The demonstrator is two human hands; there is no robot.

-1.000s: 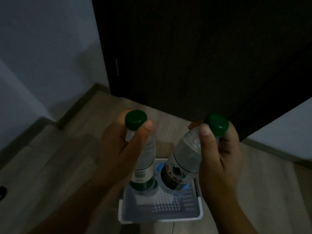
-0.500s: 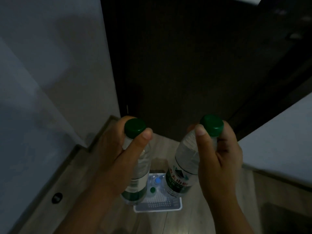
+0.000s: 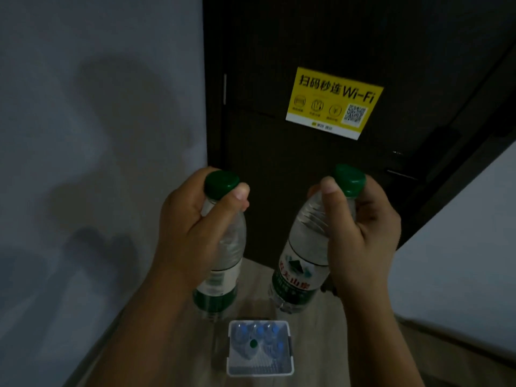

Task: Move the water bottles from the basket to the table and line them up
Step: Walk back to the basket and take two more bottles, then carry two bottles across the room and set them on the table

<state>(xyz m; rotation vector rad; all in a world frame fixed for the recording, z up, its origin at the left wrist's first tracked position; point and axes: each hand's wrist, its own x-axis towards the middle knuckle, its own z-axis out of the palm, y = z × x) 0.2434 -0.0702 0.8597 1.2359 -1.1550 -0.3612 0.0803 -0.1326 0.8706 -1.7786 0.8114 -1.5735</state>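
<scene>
Grips left water bottle (image 3: 220,277) by the neck in left hand (image 3: 192,233), thumb against the cap; grips right water bottle (image 3: 301,263) likewise in right hand (image 3: 360,236). Holds both bare forearms forward, hands level, apart.

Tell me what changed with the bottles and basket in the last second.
The left hand and right hand raised the left bottle and right bottle far above the basket, now small and low in view. A yellow Wi-Fi sticker on the door came into sight. Both grips at the necks stayed; other bottles remain in the basket.
</scene>
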